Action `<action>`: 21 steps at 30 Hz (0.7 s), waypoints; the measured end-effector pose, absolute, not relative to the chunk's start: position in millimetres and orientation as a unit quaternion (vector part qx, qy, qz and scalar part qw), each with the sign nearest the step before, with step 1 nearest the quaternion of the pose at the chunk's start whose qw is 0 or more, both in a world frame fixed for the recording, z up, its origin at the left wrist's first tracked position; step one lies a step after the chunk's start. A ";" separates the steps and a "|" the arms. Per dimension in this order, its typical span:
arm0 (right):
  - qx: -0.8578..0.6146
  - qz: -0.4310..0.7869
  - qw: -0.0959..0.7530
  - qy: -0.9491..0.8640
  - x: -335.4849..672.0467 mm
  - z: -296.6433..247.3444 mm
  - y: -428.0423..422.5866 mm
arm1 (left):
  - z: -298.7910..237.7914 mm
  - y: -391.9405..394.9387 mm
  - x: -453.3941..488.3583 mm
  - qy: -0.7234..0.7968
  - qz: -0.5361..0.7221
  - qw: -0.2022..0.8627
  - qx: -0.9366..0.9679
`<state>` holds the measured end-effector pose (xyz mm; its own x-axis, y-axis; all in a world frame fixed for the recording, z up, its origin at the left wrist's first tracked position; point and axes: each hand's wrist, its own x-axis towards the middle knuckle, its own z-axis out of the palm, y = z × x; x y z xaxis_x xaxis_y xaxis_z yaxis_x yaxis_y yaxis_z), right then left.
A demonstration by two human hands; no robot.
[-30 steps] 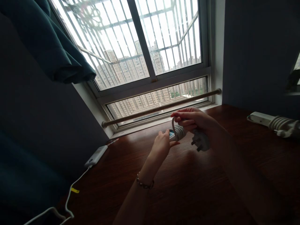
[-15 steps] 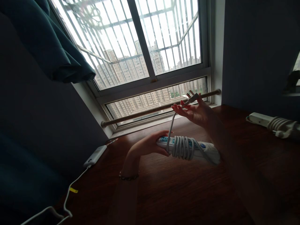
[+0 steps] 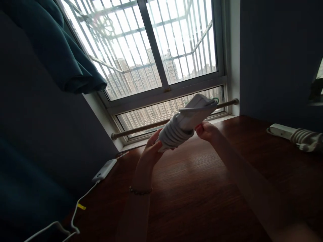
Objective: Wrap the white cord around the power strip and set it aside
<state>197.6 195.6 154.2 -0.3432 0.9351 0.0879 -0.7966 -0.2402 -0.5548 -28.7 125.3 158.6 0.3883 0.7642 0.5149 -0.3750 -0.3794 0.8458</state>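
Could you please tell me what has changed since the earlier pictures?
The left hand has lifted the power strip, its right end now tilted up and its blue sockets hidden. The right hand has curled beside it; the plug no longer shows. The second strip and white device stayed put.

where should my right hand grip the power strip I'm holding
Probably the upper end of the power strip, coming from the right: it tilts up that way, sticking out past the wound cord, while your left hand holds the lower end.
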 end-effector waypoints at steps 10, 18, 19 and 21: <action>-0.127 0.654 0.669 -0.329 194.1 139.5 202.5 | 170.6 121.4 -0.6 0.114 0.568 0.777 0.245; -0.089 0.427 0.721 -0.538 158.9 156.2 157.2 | 167.5 137.1 -14.6 0.078 0.560 0.819 0.099; -0.082 0.395 0.704 -0.584 158.0 157.9 152.0 | 167.3 137.3 -15.1 0.089 0.557 0.820 0.095; -0.074 0.354 0.669 -0.650 158.8 162.3 142.7 | 167.5 136.6 -16.4 0.118 0.548 0.821 0.106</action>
<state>158.8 142.7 162.3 -0.0942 0.5688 0.8171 -0.3777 0.7389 -0.5580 -16.4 136.6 167.5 0.3710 0.9254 -0.0771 -0.8751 0.3762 0.3043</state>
